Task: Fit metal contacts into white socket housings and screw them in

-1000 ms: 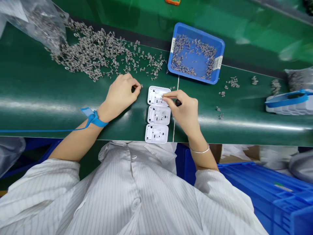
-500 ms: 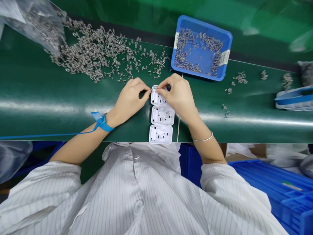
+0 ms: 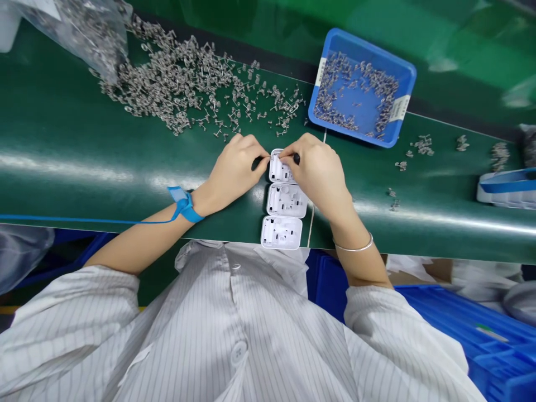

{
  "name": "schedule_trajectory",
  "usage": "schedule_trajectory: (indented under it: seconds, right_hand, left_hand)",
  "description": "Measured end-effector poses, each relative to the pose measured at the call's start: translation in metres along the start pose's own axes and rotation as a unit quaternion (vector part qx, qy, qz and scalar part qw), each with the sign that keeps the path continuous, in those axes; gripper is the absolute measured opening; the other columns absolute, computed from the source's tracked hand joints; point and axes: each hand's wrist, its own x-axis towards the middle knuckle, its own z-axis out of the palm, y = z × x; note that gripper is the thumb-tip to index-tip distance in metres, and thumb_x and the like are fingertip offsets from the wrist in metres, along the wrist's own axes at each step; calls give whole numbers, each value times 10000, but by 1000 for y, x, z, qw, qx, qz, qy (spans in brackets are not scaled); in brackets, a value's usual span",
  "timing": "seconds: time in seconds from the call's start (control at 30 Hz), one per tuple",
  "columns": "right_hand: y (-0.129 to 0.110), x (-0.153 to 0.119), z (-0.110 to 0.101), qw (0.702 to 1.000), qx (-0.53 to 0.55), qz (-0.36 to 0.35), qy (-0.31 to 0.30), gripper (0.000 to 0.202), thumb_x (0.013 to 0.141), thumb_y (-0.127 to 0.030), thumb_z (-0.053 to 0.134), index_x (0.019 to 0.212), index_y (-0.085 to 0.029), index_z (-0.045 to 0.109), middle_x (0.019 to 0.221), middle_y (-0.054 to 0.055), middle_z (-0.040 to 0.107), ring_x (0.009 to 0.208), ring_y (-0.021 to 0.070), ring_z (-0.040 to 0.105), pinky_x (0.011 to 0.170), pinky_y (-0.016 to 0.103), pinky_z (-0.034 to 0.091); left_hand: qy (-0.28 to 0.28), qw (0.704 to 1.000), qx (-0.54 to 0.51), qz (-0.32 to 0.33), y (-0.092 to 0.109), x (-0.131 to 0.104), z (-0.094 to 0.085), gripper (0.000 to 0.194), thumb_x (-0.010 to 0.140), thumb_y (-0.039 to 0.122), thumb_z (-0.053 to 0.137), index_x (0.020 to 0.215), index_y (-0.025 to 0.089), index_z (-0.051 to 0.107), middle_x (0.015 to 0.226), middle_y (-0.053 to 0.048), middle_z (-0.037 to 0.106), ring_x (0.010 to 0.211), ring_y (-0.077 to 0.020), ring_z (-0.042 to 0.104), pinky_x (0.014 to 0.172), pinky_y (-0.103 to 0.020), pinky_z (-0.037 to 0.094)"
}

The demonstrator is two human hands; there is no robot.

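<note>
Three white plastic housings lie open side up in a column on the green bench, with moulded ribs and small dark parts inside. At the left rim of the farthest housing, my left hand has thumb and forefinger pinched together. My right hand is closed in a pinch over the same housing and covers its right part. A dark rounded thing shows between its fingers, perhaps a tool's end. What either pinch holds is too small or hidden to make out. A blue strap circles my left wrist.
Many small metal springs lie heaped at the back left beside a clear bag. Behind my right hand stands a blue tray of similar parts. Small clusters and a white-and-blue container are on the right.
The whole view has shifted and tilted slightly, so the bench things appear farther right. Both hands keep their pinches at the farthest housing.
</note>
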Motion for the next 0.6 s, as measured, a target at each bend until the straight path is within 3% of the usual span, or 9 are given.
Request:
schedule_trajectory:
  seconds: [0.3,0.6]
  right_hand:
    - [-8,-34,-5,994,-91,-45,-27,539,869,-35,444,1327,-237,643,1128,80,677,631,122,544,507,292,328]
    - [-5,-28,-6,994,-87,-48,-52,511,885,-40,445,1315,-212,662,1137,102,660,721,148,586,531,278,354]
  left_hand:
    - [40,999,-17,-8,4,-3,2,124,958,212,572,892,171,669,1000,-82,632,980,-252,610,944,-422,496]
    - [20,1000,-8,1,3,-4,3,143,967,251,570,862,166,621,952,-87,579,971,-272,598,947,-453,483]
